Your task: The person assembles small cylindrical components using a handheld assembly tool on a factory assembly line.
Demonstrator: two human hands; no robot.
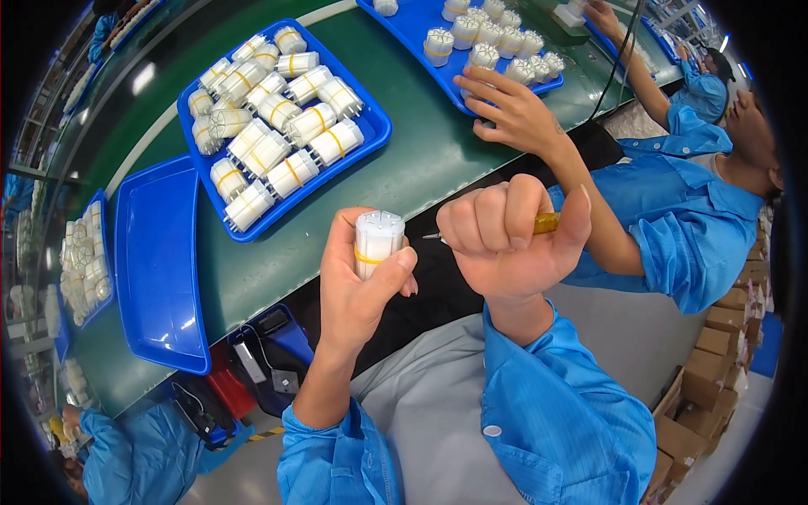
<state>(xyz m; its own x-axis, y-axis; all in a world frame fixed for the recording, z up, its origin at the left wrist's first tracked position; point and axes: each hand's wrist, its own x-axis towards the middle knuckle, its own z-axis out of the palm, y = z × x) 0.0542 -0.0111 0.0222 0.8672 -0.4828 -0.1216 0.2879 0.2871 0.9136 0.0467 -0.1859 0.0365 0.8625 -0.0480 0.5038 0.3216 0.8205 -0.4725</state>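
Note:
Upright in my left hand (347,290) is a white plastic cylinder (379,240) with a yellow band around it. My fingers and thumb wrap its sides, and its slotted top faces up. My right hand (509,231) is closed around a slim tool with a yellow handle (547,223). The tool's thin metal tip points left toward the cylinder, apart from it. Its exact kind is hard to make out, since my fingers cover most of it. Beyond my hands, a blue tray (380,126) holds several similar banded cylinders lying on their sides.
A second blue tray (404,23) with upright white cylinders stands at the far right, a co-worker's hand (513,109) at its edge. Left lies a shallow blue tray (156,261) on the green table (252,282). Cardboard boxes (699,396) are stacked at the right.

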